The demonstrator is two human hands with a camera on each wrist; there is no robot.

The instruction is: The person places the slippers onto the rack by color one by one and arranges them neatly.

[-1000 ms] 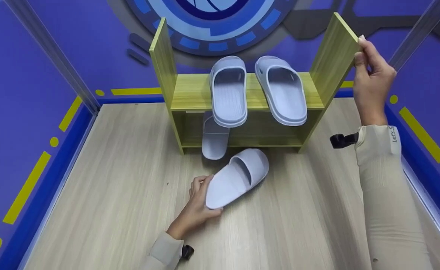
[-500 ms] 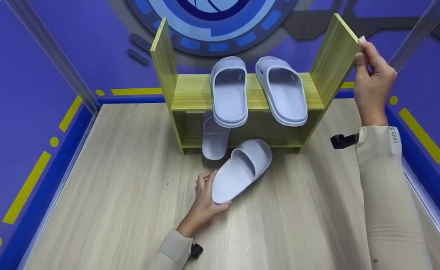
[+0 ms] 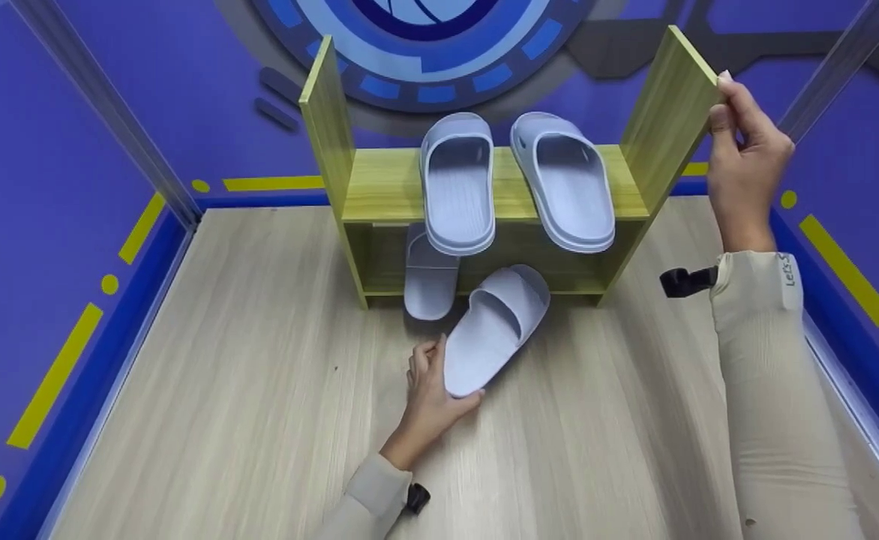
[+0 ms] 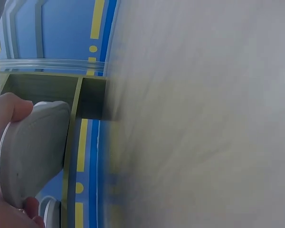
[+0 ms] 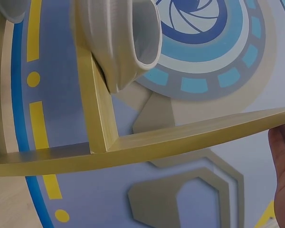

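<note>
My left hand (image 3: 436, 394) grips a light grey slipper (image 3: 477, 356) by its heel, thumb on one side and fingers on the other. The slipper's toe points up and right, overlapping the lower opening of the wooden shoe rack (image 3: 387, 184). In the left wrist view the slipper's sole (image 4: 35, 147) faces the camera. My right hand (image 3: 751, 161) pinches the upper front edge of the rack's right side panel (image 3: 668, 112). A matching slipper (image 3: 430, 289) lies on the lower shelf at left, its front partly hidden.
On the upper shelf sit two grey-blue slippers, a left one (image 3: 460, 199) and a right one (image 3: 571, 191), heels overhanging the front edge. Behind the rack stands a blue patterned wall (image 3: 184, 90), with side walls left and right. The floor (image 3: 244, 390) is pale wood-grain.
My left hand has carried the slipper up and to the right, toward the rack's lower opening, and its toe has turned a little more upright. The right hand stays on the side panel.
</note>
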